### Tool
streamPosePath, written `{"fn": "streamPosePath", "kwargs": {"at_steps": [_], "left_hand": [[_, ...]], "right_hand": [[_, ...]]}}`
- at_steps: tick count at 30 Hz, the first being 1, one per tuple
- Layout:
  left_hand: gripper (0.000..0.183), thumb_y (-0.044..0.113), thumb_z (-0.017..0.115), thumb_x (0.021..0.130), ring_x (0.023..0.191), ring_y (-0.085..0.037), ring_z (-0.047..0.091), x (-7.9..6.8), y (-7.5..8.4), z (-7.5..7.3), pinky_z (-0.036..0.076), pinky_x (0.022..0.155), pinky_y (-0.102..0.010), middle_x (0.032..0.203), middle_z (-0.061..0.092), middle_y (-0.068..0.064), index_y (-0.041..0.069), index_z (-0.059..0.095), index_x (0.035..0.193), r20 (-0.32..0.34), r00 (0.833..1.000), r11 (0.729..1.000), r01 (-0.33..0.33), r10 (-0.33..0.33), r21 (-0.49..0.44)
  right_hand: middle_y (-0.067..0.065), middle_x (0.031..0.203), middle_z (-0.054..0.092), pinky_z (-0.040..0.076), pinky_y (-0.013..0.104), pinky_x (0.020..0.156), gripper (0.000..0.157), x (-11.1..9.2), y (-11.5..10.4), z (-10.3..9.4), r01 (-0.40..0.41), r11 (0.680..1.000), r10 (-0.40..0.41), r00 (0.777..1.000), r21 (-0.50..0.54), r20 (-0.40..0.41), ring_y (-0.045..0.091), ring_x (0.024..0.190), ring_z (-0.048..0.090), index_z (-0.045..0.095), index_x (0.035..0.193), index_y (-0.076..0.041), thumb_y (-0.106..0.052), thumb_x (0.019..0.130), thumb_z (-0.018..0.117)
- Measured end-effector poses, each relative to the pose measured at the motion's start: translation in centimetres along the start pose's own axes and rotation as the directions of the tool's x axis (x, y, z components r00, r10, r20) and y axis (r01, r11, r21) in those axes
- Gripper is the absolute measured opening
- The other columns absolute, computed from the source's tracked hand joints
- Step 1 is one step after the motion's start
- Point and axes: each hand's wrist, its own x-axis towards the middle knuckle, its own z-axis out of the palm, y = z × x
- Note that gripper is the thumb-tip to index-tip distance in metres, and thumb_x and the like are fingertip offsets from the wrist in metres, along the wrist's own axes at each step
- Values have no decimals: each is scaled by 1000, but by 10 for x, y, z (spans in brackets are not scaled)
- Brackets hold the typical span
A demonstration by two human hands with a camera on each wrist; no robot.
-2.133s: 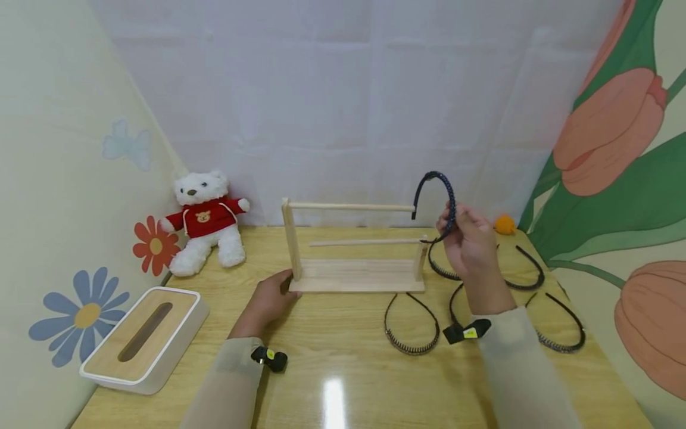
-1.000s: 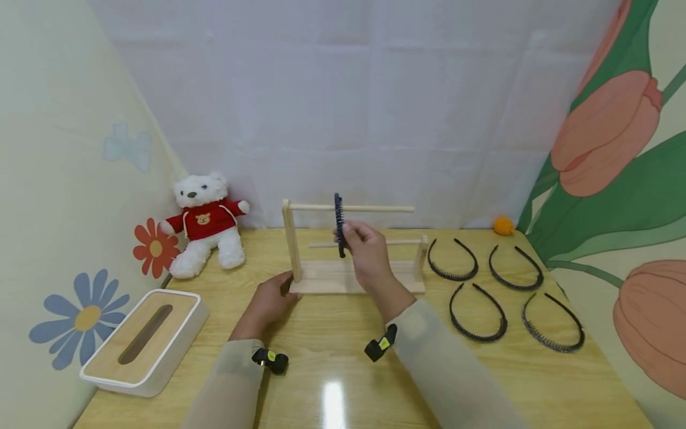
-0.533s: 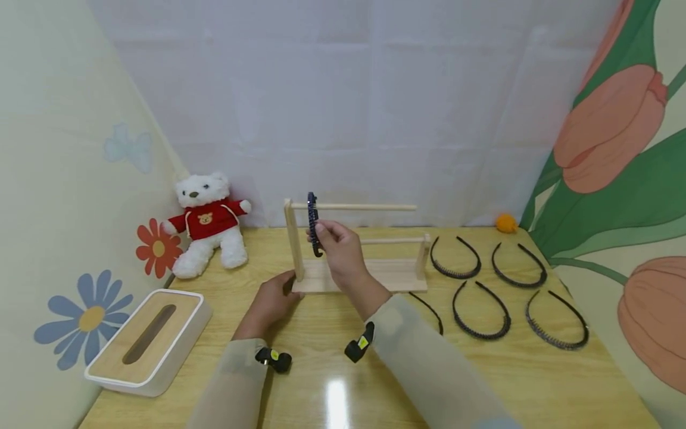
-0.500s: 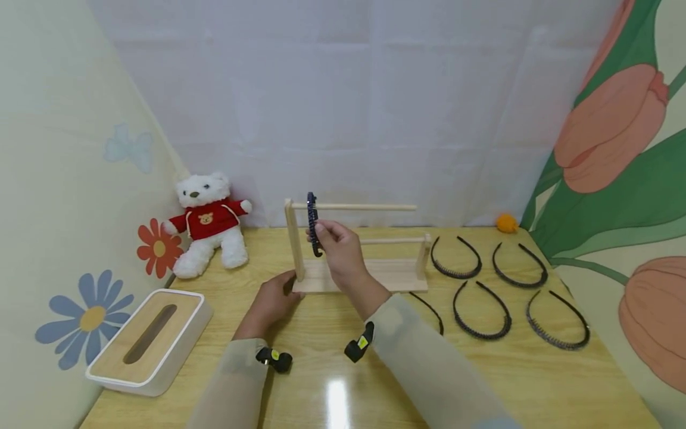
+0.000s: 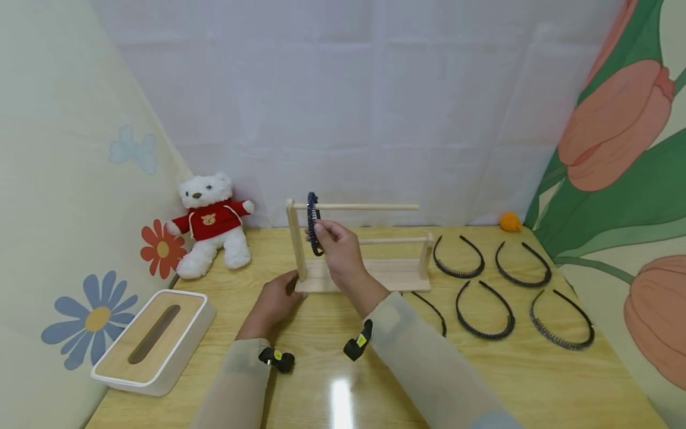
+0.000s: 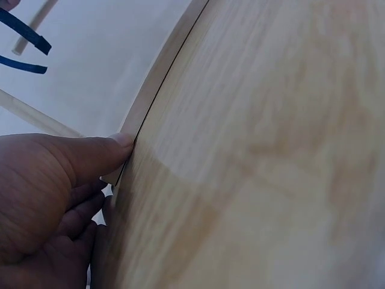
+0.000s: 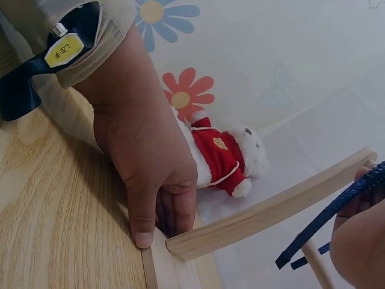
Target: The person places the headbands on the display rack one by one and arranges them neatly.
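Dark blue plastic, by the look of it, a toothed headband (image 5: 310,211) stood upright at the upper rod (image 5: 370,207) of a wooden stand (image 5: 393,274), close to its tall post (image 5: 296,244). It crossed the rod near the post end; whether its curve rested on the wood I could not tell. The right hand (image 5: 343,253) had its grip pinching the band's near side between thumb and fingers, and the right wrist view showed the band's two tips just beside the lower rod (image 5: 393,241). Down at the foot of the tall post, the left hand (image 5: 275,299) had its grip curled round the corner of the stand's base, thumb against the front edge. Five darker headbands lay on the tabletop (image 5: 311,369) to the right, one (image 5: 431,310) partly covered by the right sleeve (image 5: 429,357). A small orange object (image 5: 510,222) sat near the back edge. Over on the left, a white teddy bear (image 5: 209,220) in a red top leaned by the wall, behind a white tissue box (image 5: 155,339) with a wood-coloured lid.
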Motion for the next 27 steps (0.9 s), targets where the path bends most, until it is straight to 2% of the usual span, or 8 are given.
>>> {"fn": "streamPosePath", "kwargs": {"at_steps": [3,8,13,27], "left_hand": [[61,16,75,104,150,-47,52,-1,0,0,40,127,-62,158,57,-27,0,54,159,3,1000,1000,-6,6,5],[61,16,75,104,150,-47,52,-1,0,0,40,127,-61,158,57,-28,0,54,159,1,1000,1000,-8,8,1],[61,17,75,104,150,-47,51,-1,0,0,39,127,-62,158,57,-28,1,54,159,-5,1000,1000,-7,7,2],[61,17,75,104,151,-46,51,0,-2,1,38,128,-62,159,56,-27,2,54,159,1,1000,1000,4,-4,2]], "right_hand": [[22,117,80,61,23,88,25,0,0,-1,-17,1000,17,1000,-10,1,10,90,74,74,126,9,-9,111,64],[24,123,79,62,29,99,26,-1,0,-2,-47,998,48,999,-31,11,12,97,75,74,129,6,-11,112,62],[30,130,75,61,35,106,29,0,2,-3,-39,998,41,999,-45,35,14,102,77,73,133,5,-12,113,60],[32,131,73,61,35,106,30,-1,4,-5,-22,998,26,998,-66,56,15,105,77,73,134,5,-13,113,60]]}}
